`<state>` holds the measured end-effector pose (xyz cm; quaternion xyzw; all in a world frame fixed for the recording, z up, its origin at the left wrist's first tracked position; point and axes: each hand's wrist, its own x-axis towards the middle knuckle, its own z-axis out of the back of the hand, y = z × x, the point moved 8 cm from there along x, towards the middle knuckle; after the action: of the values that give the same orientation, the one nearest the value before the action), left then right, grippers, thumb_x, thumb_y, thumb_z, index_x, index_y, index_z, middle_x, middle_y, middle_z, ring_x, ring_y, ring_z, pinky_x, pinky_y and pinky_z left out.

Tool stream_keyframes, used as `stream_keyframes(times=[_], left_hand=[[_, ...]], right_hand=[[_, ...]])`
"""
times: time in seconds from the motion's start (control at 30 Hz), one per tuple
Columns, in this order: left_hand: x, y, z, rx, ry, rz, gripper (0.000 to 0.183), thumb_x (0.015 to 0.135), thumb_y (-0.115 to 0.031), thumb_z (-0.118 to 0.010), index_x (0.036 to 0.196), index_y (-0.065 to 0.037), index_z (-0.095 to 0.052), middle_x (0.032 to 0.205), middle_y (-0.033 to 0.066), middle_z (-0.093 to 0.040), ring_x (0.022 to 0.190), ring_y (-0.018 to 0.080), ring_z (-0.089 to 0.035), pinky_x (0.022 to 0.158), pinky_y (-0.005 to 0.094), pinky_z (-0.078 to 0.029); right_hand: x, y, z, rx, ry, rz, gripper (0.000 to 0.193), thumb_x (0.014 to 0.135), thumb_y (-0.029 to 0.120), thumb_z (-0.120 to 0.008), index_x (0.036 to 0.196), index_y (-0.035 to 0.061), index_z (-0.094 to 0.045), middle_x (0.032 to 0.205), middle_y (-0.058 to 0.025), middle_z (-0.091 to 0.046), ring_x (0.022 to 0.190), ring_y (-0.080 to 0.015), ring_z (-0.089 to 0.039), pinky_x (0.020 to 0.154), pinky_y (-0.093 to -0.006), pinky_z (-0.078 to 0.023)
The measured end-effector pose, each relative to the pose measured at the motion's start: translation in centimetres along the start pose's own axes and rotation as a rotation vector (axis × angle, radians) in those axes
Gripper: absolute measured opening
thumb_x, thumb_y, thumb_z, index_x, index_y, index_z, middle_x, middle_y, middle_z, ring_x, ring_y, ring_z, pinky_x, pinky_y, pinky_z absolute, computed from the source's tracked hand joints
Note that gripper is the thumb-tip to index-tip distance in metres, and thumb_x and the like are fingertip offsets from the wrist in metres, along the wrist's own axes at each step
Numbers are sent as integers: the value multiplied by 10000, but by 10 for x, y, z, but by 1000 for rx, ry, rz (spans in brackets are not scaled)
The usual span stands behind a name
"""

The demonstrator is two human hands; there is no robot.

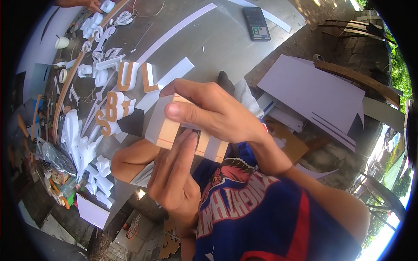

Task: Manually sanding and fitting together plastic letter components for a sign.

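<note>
A chunky block letter [167, 132] with a tan, wood-coloured face, thin red lines and white side walls is held up in front of my chest. My right hand [213, 108] grips it from above and behind, thumb pressed flat on the tan face. My left hand [174, 178] comes from below. Its fingers are pressed together, their tips at a dark notch in the letter's middle. Something small and dark shows by these fingertips; whether they pinch it or it is only the gap, I cannot make out. The letter's far side is hidden by my right hand.
Several finished block letters [114, 108] stand left on the grey metal table [183, 39], near white strips [178, 71] and white scraps [78, 135]. A phone [256, 24] lies at the far edge. White sheets [313, 98] lie to the right. Another person's hand [93, 5] shows top left.
</note>
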<state>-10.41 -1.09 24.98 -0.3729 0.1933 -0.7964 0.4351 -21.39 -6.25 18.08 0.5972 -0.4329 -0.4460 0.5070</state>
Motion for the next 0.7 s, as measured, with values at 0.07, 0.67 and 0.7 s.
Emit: stream_keyframes(times=[0.07, 0.67, 0.7], left_hand=[[8, -6, -4, -14, 30, 17, 272, 818, 102, -449, 989, 110, -660, 930, 218, -686, 929, 335, -677, 824, 397, -535], [4, -15, 8, -49, 51, -124, 272, 818, 97, -443, 982, 108, -660, 924, 245, -675, 899, 361, -680, 796, 406, -560], [4, -12, 8, -36, 36, -96, 271, 815, 96, -444, 980, 111, -658, 918, 245, -675, 899, 361, -680, 798, 408, -560]], right_hand=[[-1, 2, -1, 24, 1, 10, 527, 943, 446, -529, 1102, -55, -574, 807, -76, -590, 774, -109, -527, 679, -274, -435], [-5, 18, 1, 54, -99, 189, 573, 924, 504, -520, 943, -64, -594, 557, -140, -494, 511, -236, -491, 516, -371, -391], [-4, 14, 2, 50, -123, 176, 576, 924, 507, -518, 944, -64, -593, 561, -135, -486, 513, -224, -480, 513, -369, -386]])
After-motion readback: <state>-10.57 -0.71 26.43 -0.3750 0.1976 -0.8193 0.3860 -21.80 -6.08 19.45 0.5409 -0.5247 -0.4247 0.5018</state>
